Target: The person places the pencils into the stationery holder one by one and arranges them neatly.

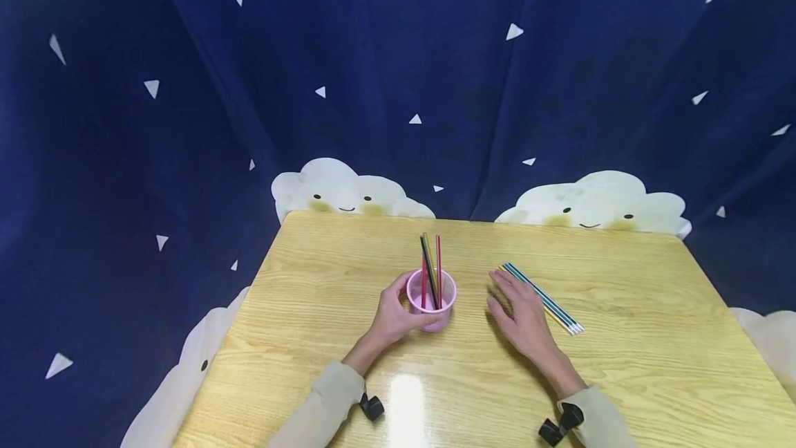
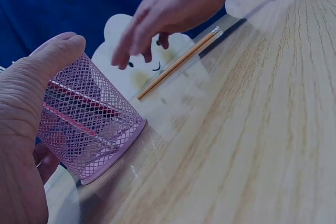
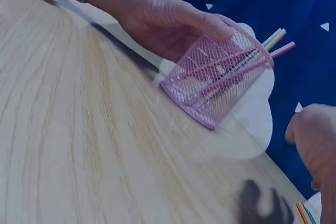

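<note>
My left hand grips a pink mesh pencil cup from its left side, thumb across the front. The cup stands on the table, tilted only by the camera angle in the wrist views. Several pencils, red, black and yellow, lean inside it; their lower ends show through the mesh. To the right, my right hand hovers over the table with relaxed, spread fingers and holds nothing. Beneath and beside it lies a small bundle of green and yellow pencils, partly hidden by that hand. The left wrist view shows orange-yellow pencils there.
The light wooden table carries the cup and the loose pencils. Behind it hangs a dark blue curtain with white triangles and smiling clouds. A bright glare patch lies near the front.
</note>
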`<state>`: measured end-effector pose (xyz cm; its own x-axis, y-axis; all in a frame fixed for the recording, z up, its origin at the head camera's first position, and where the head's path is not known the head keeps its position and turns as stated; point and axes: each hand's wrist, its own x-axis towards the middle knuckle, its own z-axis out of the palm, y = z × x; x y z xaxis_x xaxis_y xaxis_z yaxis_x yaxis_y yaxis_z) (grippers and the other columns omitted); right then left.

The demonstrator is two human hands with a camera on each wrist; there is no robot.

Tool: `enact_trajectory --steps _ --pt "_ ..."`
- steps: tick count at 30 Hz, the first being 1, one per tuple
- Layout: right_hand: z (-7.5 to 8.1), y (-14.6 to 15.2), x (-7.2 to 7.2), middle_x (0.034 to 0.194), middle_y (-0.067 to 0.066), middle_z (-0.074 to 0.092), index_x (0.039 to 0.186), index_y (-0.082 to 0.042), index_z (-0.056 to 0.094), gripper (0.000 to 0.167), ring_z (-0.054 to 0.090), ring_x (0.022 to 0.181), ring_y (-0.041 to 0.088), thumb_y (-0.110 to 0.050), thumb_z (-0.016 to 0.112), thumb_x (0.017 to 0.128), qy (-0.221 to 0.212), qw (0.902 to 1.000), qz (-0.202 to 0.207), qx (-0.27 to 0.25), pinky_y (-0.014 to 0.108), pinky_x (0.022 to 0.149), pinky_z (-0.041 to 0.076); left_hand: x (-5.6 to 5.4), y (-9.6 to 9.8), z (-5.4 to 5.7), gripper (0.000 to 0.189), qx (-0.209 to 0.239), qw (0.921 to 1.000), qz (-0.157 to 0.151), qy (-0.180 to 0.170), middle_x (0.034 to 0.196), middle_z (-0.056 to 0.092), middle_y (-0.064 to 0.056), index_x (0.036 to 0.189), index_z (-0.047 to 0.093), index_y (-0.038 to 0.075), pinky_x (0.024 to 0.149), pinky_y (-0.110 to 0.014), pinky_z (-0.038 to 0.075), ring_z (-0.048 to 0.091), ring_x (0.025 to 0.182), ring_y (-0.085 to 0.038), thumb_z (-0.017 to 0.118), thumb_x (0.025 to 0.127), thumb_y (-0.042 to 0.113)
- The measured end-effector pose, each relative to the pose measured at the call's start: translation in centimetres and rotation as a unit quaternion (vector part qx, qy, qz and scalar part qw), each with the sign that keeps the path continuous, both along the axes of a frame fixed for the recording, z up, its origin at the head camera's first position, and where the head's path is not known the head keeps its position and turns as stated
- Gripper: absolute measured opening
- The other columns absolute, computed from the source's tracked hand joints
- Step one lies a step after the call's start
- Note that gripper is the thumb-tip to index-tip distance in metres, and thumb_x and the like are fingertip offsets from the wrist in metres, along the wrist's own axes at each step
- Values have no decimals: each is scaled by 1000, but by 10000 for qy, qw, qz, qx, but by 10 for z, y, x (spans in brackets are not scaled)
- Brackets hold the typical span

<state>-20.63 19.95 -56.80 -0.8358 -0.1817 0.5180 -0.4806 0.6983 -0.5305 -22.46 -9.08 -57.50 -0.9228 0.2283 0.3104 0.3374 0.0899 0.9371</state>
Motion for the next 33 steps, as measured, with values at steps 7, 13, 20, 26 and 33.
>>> enact_trajectory --steps 7,13,20,26,33 --pt "-5 15 -2 144 20 59 139 -2 64 49 53 115 45 -9 70 91 -15 9982 -418 424 57 82 40 0 1 -1 89 28 10000 -37 30 133 69 -7 144 59 8 106 -37 54 66 120 -25 99 64 9" --pt "-7 23 -6 143 21 58 139 -1 65 49 51 115 45 -8 69 91 -167 9956 -647 664 54 79 38 0 2 0 88 92 9999 -53 24 132 69 -8 144 59 9 105 -43 55 66 119 -27 99 65 11" --pt "-12 28 -10 139 22 60 138 -1 64 48 50 116 44 -10 67 91 -444 9909 -850 943 54 80 38 1 1 -1 89 266 9996 -72 -72 131 69 -12 143 59 6 106 -54 53 66 119 -33 98 63 3" --pt "-16 29 -12 138 23 60 138 1 63 48 50 117 46 -11 65 92 -620 9892 -902 973 56 82 38 3 3 2 90 259 9996 -51 -125 133 67 -21 144 56 -1 108 -63 48 63 121 -42 95 63 -3" --pt "-14 29 -13 135 22 61 134 1 67 42 51 116 46 -11 64 94 -737 9876 -874 1076 56 82 39 15 2 29 86 288 9995 -116 -90 131 67 -24 142 56 -6 107 -61 50 64 120 -43 95 65 -2"
